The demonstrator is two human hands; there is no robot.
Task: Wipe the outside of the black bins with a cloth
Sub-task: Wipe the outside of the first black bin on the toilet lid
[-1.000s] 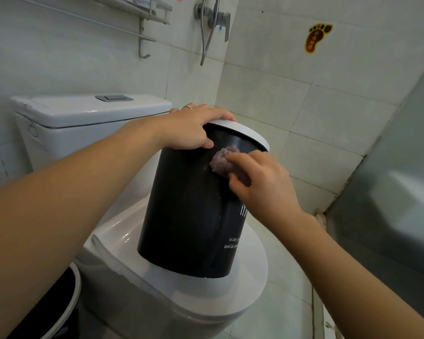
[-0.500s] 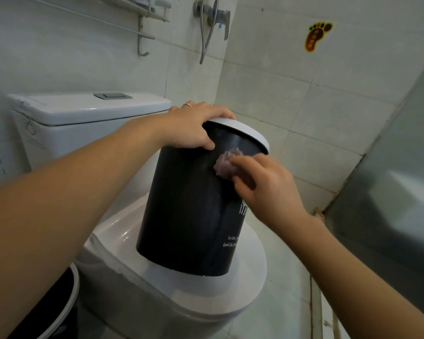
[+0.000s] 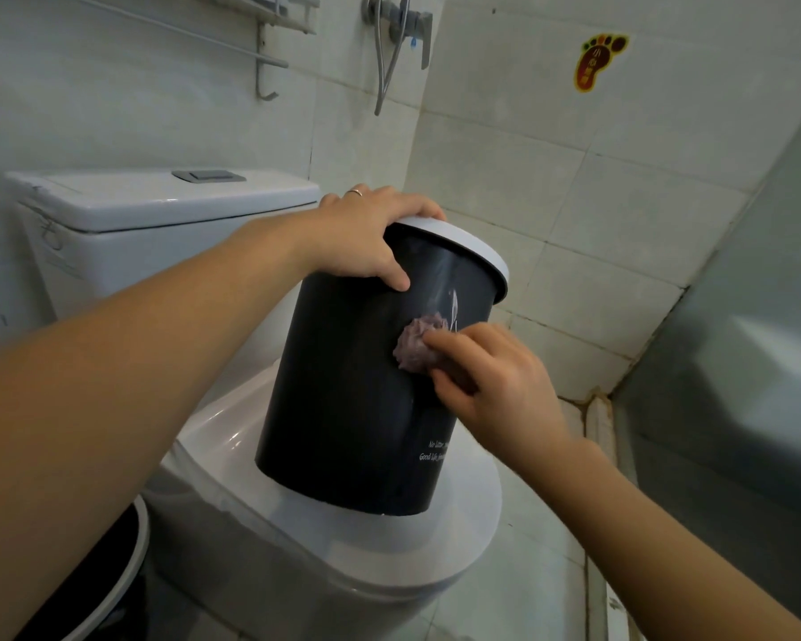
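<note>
The left hand (image 3: 366,238) curls its grip over the round black plastic bin's (image 3: 357,400) white rim; the right hand (image 3: 491,390) pinches a crumpled mauve cloth (image 3: 417,347) against its side, hiding part of the lettering.

A black bin (image 3: 343,386), round with a white ring at its rim and small white lettering low on its side, stands tilted, its top leaning away towards the right. The left hand (image 3: 366,238) grips its rim from above, thumb down on the black wall. Below and to the right of that hand, a small crumpled mauve cloth (image 3: 417,347) lies against the bin's side, pinched by the fingertips of the right hand (image 3: 495,386). A second black bin (image 3: 107,589), also white-rimmed, sits beneath the left forearm, only partly seen.
</note>
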